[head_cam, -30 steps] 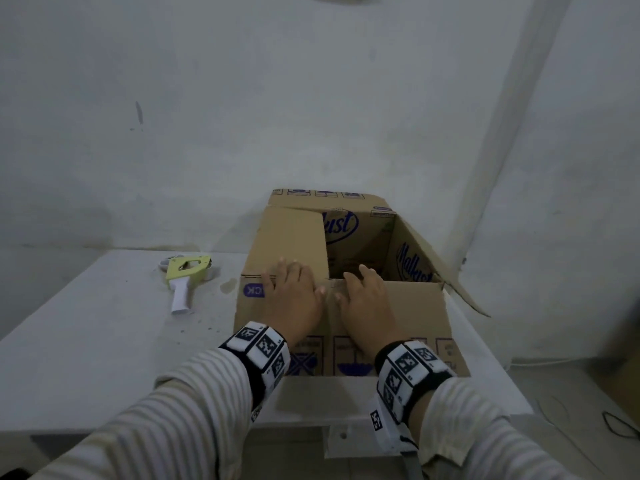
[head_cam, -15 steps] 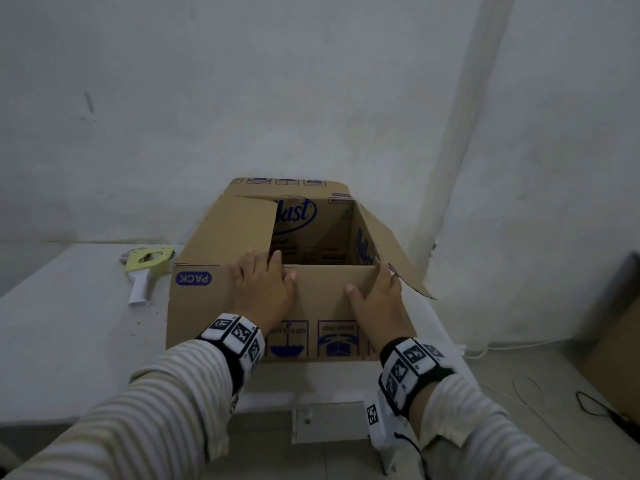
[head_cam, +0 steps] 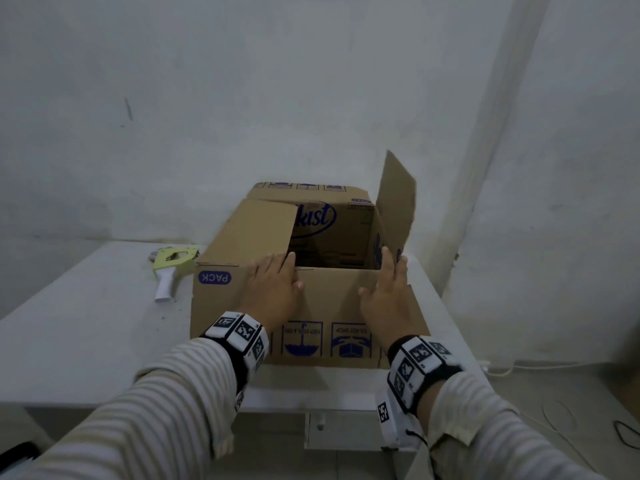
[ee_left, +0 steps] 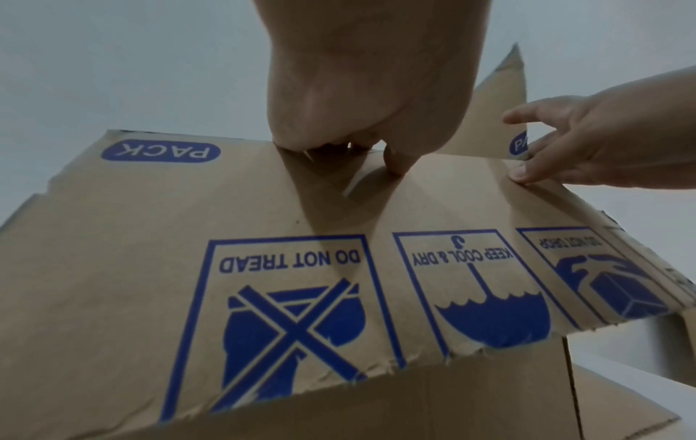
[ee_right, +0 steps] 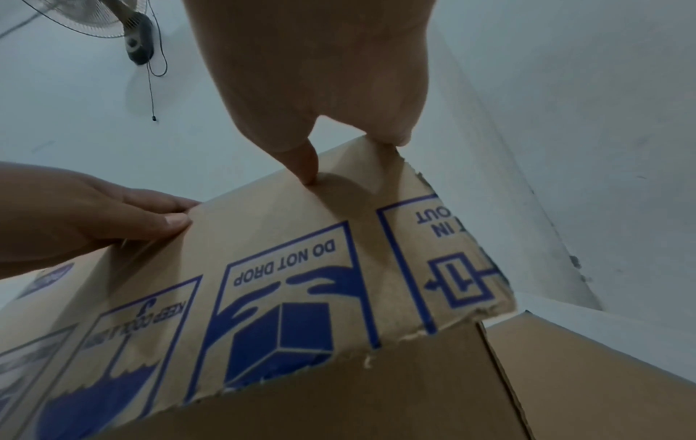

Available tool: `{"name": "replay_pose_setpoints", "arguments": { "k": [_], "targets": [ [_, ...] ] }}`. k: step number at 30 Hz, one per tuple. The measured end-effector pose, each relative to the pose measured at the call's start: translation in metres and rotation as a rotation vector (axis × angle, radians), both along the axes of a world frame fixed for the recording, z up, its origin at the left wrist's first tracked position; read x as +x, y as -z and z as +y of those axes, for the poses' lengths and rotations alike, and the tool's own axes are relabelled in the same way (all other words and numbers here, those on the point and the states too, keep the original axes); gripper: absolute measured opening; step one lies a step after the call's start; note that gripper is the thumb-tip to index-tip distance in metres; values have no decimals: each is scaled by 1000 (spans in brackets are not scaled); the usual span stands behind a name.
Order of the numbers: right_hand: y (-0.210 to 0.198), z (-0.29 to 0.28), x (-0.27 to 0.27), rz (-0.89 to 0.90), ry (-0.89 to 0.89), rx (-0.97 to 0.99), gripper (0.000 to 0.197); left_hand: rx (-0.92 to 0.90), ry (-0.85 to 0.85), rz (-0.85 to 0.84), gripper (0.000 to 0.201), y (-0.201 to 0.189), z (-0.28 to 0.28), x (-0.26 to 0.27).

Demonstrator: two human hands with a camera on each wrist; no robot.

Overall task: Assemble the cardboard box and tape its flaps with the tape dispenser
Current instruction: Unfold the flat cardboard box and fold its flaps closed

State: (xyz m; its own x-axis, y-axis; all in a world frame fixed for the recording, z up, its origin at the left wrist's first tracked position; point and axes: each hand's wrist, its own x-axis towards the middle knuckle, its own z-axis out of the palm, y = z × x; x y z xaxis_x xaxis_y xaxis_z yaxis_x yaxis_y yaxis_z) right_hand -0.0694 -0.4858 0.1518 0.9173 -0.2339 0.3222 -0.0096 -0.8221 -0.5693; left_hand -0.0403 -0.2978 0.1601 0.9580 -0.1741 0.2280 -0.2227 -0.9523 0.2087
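The brown cardboard box (head_cam: 239,306) stands open-topped on the white table (head_cam: 86,323). Its left flap (head_cam: 252,233) is folded inward and its right flap (head_cam: 396,202) stands upright. The near flap (ee_left: 150,238) with blue icons slopes outward over the front wall. My left hand (head_cam: 273,289) rests with straight fingers on the front edge by the left flap, thumb on the near flap. My right hand (head_cam: 386,292) lies at the front right corner, fingers straight against the base of the right flap, thumb on the near flap (ee_right: 301,238). The yellow-green tape dispenser (head_cam: 173,268) lies left of the box, untouched.
A white wall rises right behind the box, with a corner pillar at the right. The table's right edge runs just beside the box. A drawer front (head_cam: 332,427) sits under the table. Cables (head_cam: 623,438) lie on the floor at right. A wall fan (ee_right: 94,18) hangs above.
The right flap has swung from splayed outward to upright. My right hand slid from the middle of the front edge to the right corner. My left hand stayed near the left flap.
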Motion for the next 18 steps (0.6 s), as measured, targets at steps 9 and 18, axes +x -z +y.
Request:
{"name": "replay_pose_setpoints", "arguments": {
  "k": [9,18],
  "targets": [
    [2,32,8,-69,-90,-461,46,24,92,-15,64,6,28,1],
    [5,78,1,141,-184,-429,65,26,86,-16,58,10,105,6]
  ]
}}
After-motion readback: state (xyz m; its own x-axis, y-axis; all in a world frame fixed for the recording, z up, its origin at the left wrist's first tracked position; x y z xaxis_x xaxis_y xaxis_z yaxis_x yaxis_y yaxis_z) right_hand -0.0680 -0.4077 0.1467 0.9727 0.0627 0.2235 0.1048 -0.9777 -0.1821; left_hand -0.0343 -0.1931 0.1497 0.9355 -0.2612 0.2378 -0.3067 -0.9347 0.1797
